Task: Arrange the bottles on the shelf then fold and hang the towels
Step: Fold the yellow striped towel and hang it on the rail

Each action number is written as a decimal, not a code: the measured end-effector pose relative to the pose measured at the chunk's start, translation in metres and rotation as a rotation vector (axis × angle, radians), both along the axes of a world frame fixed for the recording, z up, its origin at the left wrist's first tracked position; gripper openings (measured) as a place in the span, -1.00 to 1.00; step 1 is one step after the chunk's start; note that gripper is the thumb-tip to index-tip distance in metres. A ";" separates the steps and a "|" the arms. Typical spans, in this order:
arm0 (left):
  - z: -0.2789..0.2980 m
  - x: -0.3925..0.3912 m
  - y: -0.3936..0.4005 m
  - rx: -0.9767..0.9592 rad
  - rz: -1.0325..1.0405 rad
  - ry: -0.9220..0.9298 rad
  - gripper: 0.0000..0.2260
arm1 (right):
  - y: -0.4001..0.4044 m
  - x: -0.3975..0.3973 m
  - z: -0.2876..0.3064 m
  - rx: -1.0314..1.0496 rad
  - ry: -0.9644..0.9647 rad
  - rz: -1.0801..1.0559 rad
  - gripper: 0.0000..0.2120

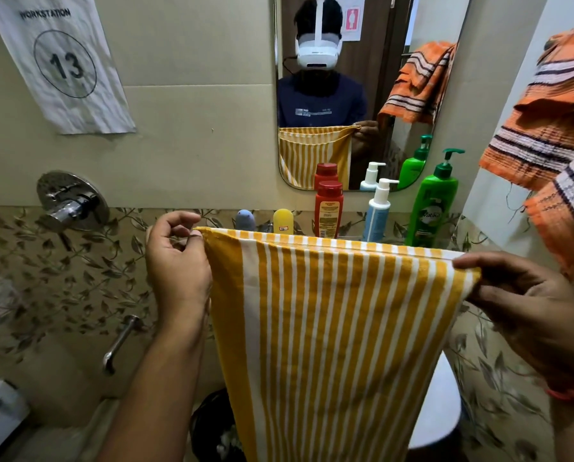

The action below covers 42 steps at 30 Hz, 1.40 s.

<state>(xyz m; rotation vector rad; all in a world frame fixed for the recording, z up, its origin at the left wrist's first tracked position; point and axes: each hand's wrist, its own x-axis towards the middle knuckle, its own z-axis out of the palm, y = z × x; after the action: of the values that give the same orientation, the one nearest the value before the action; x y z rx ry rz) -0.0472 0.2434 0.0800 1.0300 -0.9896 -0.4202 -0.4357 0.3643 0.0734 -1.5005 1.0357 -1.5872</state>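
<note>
While the yellow-and-white striped towel (329,328) hung doubled and taut in front of the beige tiled wall (195,128), the left hand (175,261) pinched its top left corner between thumb and curled fingers, and the right hand (525,305) pinched the top right corner. Behind the towel's upper edge stood a row of bottles: a small grey one (245,220), a yellow one (283,221), a red bottle (328,208), a white-and-blue pump bottle (377,211) and a green pump bottle (432,205), below the mirror (312,135). An orange striped towel (552,128) hung at the right. A chrome mixer valve (72,201) sat on the wall beneath a paper sign (62,61) numbered 13.
</note>
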 end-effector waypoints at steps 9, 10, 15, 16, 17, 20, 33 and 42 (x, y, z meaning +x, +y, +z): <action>0.002 0.004 -0.003 0.045 0.043 0.110 -0.67 | 0.014 0.007 0.021 -0.262 0.623 -0.179 -0.79; 0.002 0.004 -0.003 0.053 0.050 0.122 -0.68 | 0.015 0.009 0.023 -0.272 0.652 -0.192 -0.82; 0.003 0.005 0.000 0.052 0.047 0.179 -0.63 | 0.018 0.017 0.021 -0.283 0.666 -0.228 -0.82; 0.003 0.004 0.001 0.043 0.045 0.190 -0.63 | 0.019 0.018 0.021 -0.287 0.658 -0.231 -0.83; 0.004 0.003 0.002 0.035 0.045 0.195 -0.62 | 0.019 0.018 0.020 -0.286 0.653 -0.241 -0.81; 0.007 0.001 0.004 0.022 0.066 0.191 -0.63 | 0.019 0.020 0.019 -0.241 0.606 -0.253 -0.73; 0.009 -0.029 0.016 0.068 0.020 -0.040 -0.69 | 0.009 0.071 0.045 0.113 0.217 -0.404 -0.75; 0.020 -0.076 0.058 0.047 -0.255 -0.103 -0.77 | 0.016 0.140 0.060 0.188 0.375 0.050 -0.58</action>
<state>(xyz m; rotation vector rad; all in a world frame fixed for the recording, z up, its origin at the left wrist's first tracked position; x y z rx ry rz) -0.1236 0.3017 0.0998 0.9786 -1.2145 -0.6067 -0.2961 0.3805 0.1332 -1.7133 1.3023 -1.1604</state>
